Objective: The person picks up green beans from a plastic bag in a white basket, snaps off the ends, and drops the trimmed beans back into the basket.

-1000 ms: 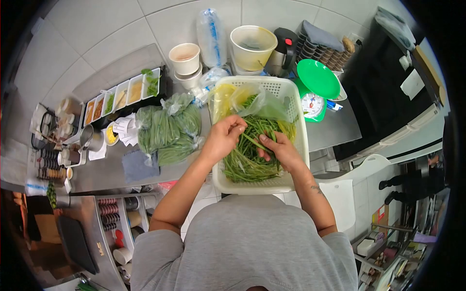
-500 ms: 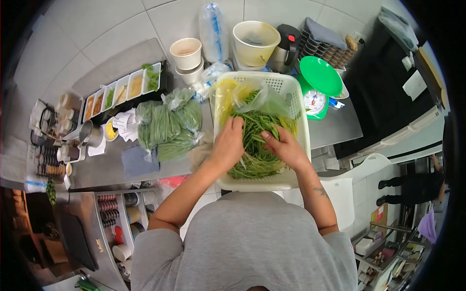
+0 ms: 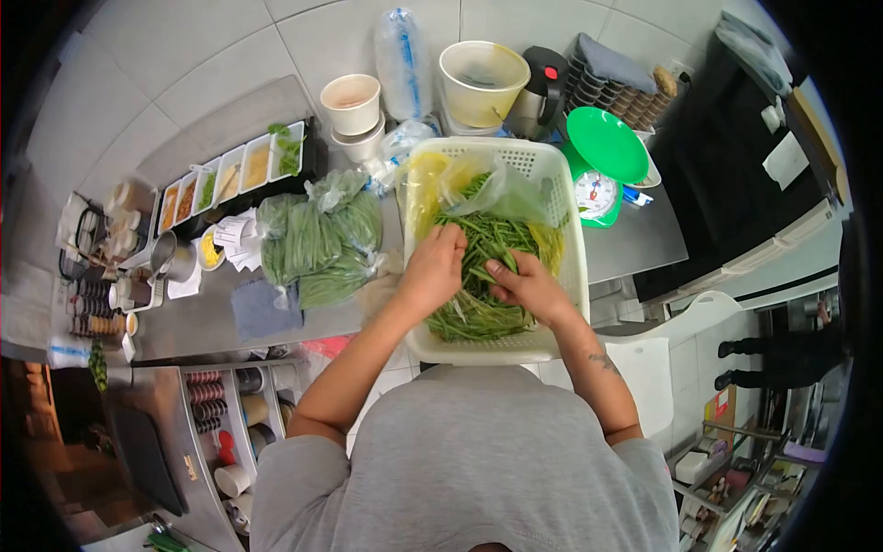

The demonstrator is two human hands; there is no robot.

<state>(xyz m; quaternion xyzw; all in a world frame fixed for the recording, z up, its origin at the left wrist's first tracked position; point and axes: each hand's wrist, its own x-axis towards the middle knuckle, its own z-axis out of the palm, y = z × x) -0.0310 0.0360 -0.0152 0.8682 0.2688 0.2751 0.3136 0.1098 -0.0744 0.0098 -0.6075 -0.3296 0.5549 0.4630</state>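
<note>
Long green beans [image 3: 478, 322] fill a clear and yellow plastic bag [image 3: 425, 179] that lies opened inside a white perforated basket [image 3: 578, 276]. My right hand [image 3: 533, 287] is closed on a few of the beans, thumb pressed against the fingers, over the right part of the pile. On the left side of the pile my left hand [image 3: 432, 271] is closed with its fingertips bent together among the beans; what it pinches is mostly hidden.
Bagged green beans [image 3: 317, 239] lie left of the basket by a blue cloth [image 3: 265, 308]. A green scale [image 3: 602, 166] stands to the right. Tubs [image 3: 483, 83] and a thermos jug [image 3: 541, 92] line the back. At far right a person [image 3: 782, 359] stands.
My right hand has shifted slightly left and down over the beans. My left hand stays nearly in place. The person at far right has moved a little.
</note>
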